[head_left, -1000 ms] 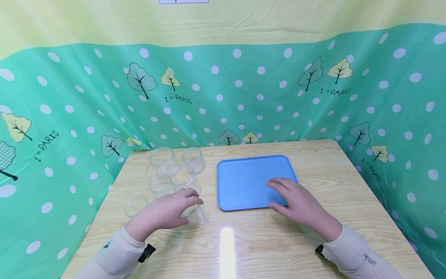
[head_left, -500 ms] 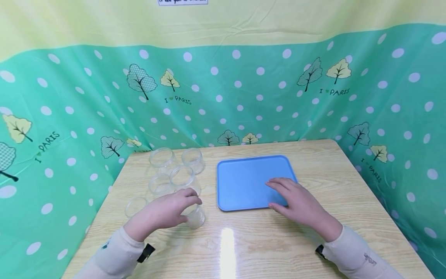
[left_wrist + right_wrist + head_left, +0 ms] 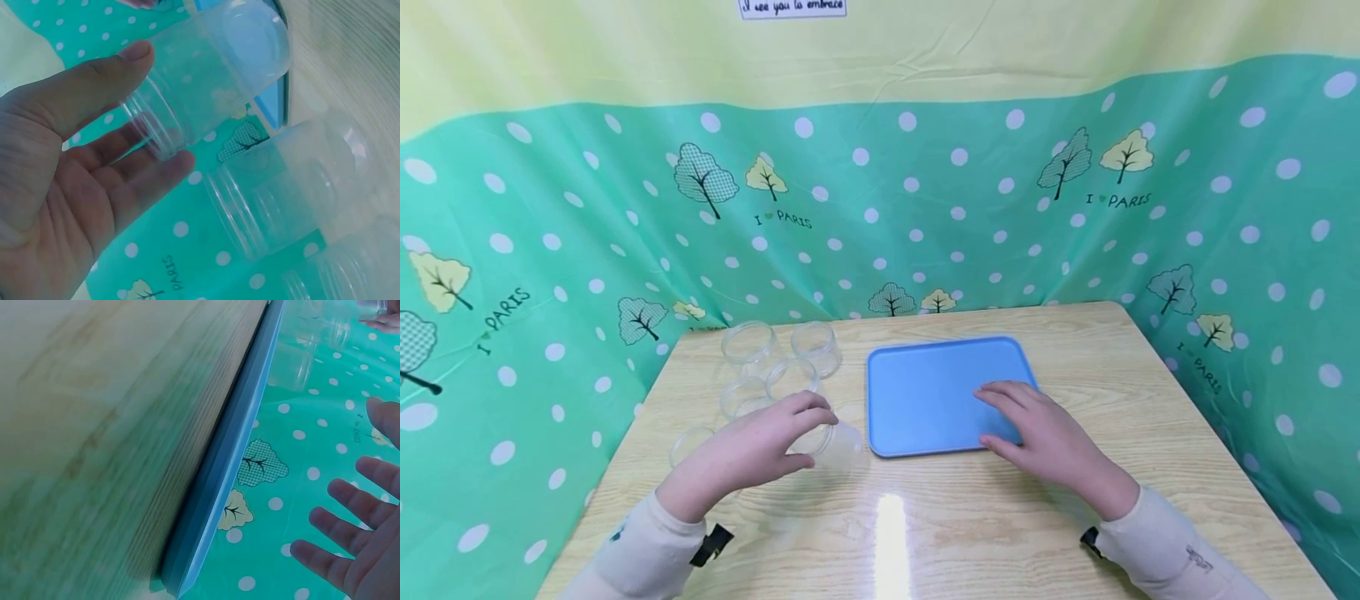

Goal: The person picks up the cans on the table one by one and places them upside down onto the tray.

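My left hand (image 3: 758,440) grips a clear plastic jar (image 3: 844,448) near its threaded mouth. In the left wrist view the thumb lies on one side of that jar (image 3: 215,72) and the fingers curl round the other. It looks lifted off the table, its base toward the blue tray (image 3: 917,400). Past the tray's right edge, my right hand (image 3: 1045,429) hovers with relaxed, spread fingers; the right wrist view shows nothing in that hand (image 3: 356,519).
More clear jars stand at the table's left: one at the back left (image 3: 748,343), another jar beside it (image 3: 816,346), and several nearer my left hand. A patterned green curtain (image 3: 917,208) closes off the back and both sides of the wooden table (image 3: 1000,533).
My left hand has raised the jar and tilted its base rightward, toward the tray. The right hand keeps its place, and the other jars stay where they were.
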`<state>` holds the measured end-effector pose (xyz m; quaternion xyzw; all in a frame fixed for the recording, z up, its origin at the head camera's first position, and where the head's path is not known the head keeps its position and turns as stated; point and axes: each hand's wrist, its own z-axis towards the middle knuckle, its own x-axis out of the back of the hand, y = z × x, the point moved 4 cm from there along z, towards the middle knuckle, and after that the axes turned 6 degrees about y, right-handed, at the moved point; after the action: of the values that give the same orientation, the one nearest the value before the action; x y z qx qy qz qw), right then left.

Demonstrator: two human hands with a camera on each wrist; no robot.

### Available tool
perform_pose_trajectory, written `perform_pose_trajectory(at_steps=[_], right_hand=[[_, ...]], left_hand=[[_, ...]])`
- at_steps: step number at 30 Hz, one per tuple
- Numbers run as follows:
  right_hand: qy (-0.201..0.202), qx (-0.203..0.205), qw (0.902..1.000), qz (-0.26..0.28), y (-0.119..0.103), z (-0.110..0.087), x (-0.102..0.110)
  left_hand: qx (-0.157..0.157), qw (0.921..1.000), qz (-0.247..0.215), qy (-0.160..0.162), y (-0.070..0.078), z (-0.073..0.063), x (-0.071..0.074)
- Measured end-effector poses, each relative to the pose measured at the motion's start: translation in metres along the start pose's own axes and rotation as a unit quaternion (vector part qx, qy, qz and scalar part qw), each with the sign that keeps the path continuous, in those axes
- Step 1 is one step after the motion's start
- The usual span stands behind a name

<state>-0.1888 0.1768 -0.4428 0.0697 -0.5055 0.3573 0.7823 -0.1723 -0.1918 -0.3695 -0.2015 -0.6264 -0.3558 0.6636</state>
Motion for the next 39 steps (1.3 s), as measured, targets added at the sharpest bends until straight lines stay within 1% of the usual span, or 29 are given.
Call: perform_pose_trajectory(at_steps=[2,4,7,9,11,15,19,23,28,31,34,39], right_hand=[[0.002,-0.001,1.0,0.0,0.0,0.0,0.001],[0.005,-0.001,1.0,-0.001,0.001,0.0,0.001],[0.01,-0.003,0.9999,0.004,0.003,-0.001,0.001],[0.011,-0.005,0.9999,0.007,0.004,-0.001,0.001],[0.009,-0.008,0.9999,0.009,0.005,-0.001,0.001],[0.008,-0.007,0.9999,0.013,0.006,-0.002,0.002],[0.019,-0.001,0.9997,0.016,0.005,-0.001,0.005],[0.031,0.006,0.9993,0.022,0.005,0.001,0.009],[0.056,0.014,0.9975,0.041,0.002,0.005,0.015],[0.07,0.014,0.9961,0.052,0.001,0.007,0.018],[0.076,0.008,0.995,0.064,0.001,0.008,0.02],[0.082,-0.018,0.992,0.095,0.003,0.01,0.021]], left_hand=[[0.004,0.9999,0.0,0.01,0.0,0.001,0.001],[0.018,0.9995,-0.003,0.025,0.0,0.001,0.002],[0.062,0.996,-0.028,0.059,-0.002,0.002,0.003],[0.095,0.9902,-0.058,0.085,-0.003,0.002,0.004],[0.122,0.9822,-0.095,0.107,-0.005,0.003,0.004],[0.15,0.9678,-0.151,0.134,-0.005,0.005,0.004],[0.157,0.9566,-0.187,0.159,-0.004,0.007,0.001],[0.155,0.9463,-0.214,0.187,-0.003,0.009,-0.004],[0.131,0.9364,-0.228,0.233,0.0,0.013,-0.009],[0.114,0.9279,-0.244,0.258,0.002,0.016,-0.011],[0.098,0.9191,-0.267,0.272,0.005,0.02,-0.013],[0.078,0.9051,-0.307,0.283,0.009,0.026,-0.017]])
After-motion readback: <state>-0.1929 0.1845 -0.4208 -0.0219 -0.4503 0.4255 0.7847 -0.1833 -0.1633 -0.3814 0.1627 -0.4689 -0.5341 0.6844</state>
